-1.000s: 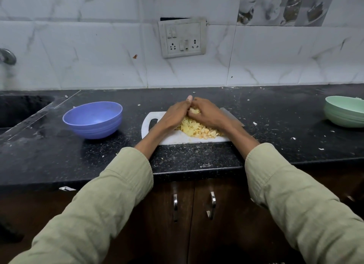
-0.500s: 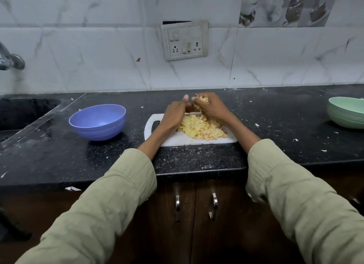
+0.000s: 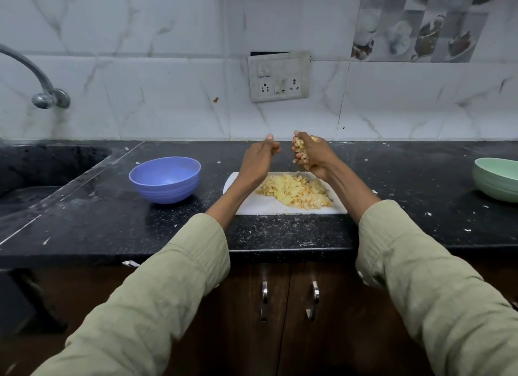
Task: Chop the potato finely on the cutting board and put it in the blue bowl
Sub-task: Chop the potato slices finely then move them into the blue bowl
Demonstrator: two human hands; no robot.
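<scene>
Right hand (image 3: 311, 154) raised over white cutting board (image 3: 283, 207), fingers curled round a handful of chopped potato (image 3: 300, 147). Left hand (image 3: 258, 162) beside it, fingers curled, seemingly holding nothing. Potato pile (image 3: 294, 192) on board; blue bowl (image 3: 165, 179) left on worktop (image 3: 112, 221).

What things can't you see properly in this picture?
- Left hand, head view: its palm faces away, so whether it holds potato is hidden.
- Cutting board: its handle end sits behind the left forearm.
- Green bowl: the right edge cuts it off.
- Blue bowl: its near wall hides the bottom.
- The right hand grips potato pieces; how many is unclear.
</scene>
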